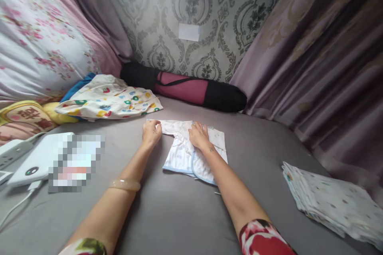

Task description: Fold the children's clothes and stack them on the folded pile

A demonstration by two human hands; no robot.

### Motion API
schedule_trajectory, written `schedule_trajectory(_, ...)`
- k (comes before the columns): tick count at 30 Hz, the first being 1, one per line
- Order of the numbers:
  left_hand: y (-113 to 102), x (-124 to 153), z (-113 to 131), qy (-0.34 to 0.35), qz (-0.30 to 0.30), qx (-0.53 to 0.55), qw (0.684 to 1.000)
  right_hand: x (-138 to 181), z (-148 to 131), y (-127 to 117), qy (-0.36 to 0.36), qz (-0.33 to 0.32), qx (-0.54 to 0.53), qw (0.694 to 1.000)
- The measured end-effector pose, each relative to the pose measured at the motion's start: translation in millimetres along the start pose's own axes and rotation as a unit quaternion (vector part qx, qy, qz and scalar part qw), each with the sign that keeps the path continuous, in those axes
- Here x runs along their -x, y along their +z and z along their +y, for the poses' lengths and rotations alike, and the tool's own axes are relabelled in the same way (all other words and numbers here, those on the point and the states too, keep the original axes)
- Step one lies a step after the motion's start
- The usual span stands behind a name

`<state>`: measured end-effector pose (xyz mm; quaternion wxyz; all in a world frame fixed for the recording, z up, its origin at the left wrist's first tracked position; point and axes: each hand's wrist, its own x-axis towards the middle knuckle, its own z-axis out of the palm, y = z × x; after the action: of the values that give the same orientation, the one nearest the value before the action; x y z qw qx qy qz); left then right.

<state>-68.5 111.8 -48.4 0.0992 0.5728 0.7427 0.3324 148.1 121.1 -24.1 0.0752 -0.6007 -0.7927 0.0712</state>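
Observation:
A small white baby shirt [178, 154] with pale blue trim lies spread on the grey bed sheet [167, 215]. Its left sleeve stretches out to the side, and the end of that sleeve is in my left hand [152, 132], fingers closed on it. My right hand [198, 134] rests on the upper middle of the shirt near the neckline, fingers extended and slightly apart. Part of the shirt's right half is hidden beneath my right hand and forearm.
Folded printed cloth [335, 199] lies at the right. A black and maroon long bag [182, 87] runs along the wall. Patterned fabric [110, 97] lies at back left, with a white power bank [44, 155], a power strip [13, 151] and a cable [18, 207] nearer.

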Motion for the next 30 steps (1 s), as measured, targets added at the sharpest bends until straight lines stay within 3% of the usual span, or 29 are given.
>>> schedule_trajectory(3,-11.1,-23.6,-12.2,-0.029,0.017,-0.086,0.996,-13.7,-15.1,1.8,-0.067,0.035,0.013,0.997)
schedule_trajectory(5,-16.4,-37.5,-19.2,-0.05,-0.007,-0.118,0.992,-22.0,-21.7,4.3,-0.089,0.028,0.021,0.995)
schedule_trajectory(11,-18.3,-59.2,-28.3,-0.058,-0.071,-0.155,0.984,-29.9,-22.8,10.4,-0.067,0.001,0.048,0.997)
schedule_trajectory(16,-17.5,-68.0,-33.5,-0.081,-0.102,-0.094,0.987,-28.0,-23.8,14.1,-0.053,0.03,0.042,0.997)
schedule_trajectory(24,-24.6,-74.6,-40.5,-0.093,-0.04,-0.026,0.994,-32.5,-39.3,25.1,0.004,0.071,0.031,0.997)
schedule_trajectory(30,-22.5,-71.3,-33.7,-0.105,-0.019,-0.027,0.994,-32.1,-46.8,25.9,0.023,0.062,0.03,0.997)
